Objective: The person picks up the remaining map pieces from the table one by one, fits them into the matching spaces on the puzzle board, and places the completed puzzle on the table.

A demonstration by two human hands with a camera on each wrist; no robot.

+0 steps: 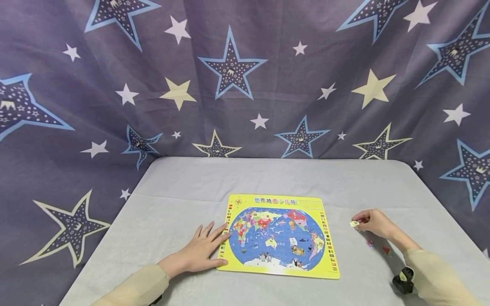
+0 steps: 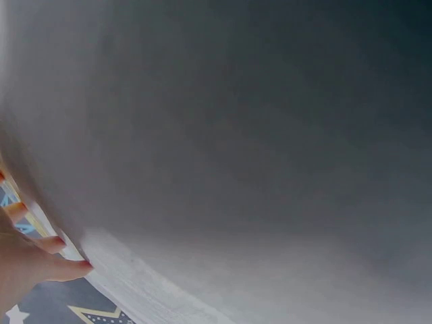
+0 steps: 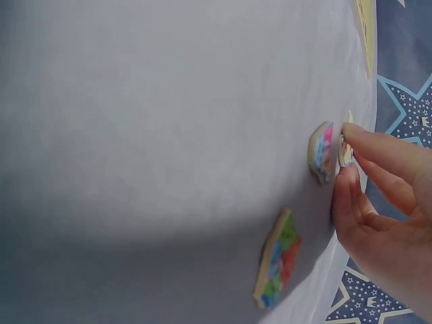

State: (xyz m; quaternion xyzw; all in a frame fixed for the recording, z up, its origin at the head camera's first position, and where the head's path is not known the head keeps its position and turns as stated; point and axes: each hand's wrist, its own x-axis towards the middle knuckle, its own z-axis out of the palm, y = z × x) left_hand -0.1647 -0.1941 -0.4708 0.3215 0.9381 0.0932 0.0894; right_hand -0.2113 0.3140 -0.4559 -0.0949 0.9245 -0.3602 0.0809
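A yellow-bordered world map puzzle board (image 1: 283, 274) with Chinese lettering lies flat on the table. My left hand (image 1: 199, 251) rests spread at its left edge, fingertips on the yellow border. Only part of that hand (image 2: 30, 263) appears in the left wrist view. To the right of the board, my right hand (image 1: 378, 224) pinches a small pale puzzle piece (image 1: 354, 224) between thumb and fingers, above the table. The right wrist view shows the piece (image 3: 345, 151) nearly edge-on. Two loose pieces lie near it: a pink-and-blue one (image 3: 320, 154) and a red, green and blue one (image 3: 278, 260).
A light grey cloth covers the table (image 1: 183, 178). Behind and beside it hangs a dark curtain (image 1: 260, 106) printed with stars. A black device (image 1: 403, 280) sits at my right wrist.
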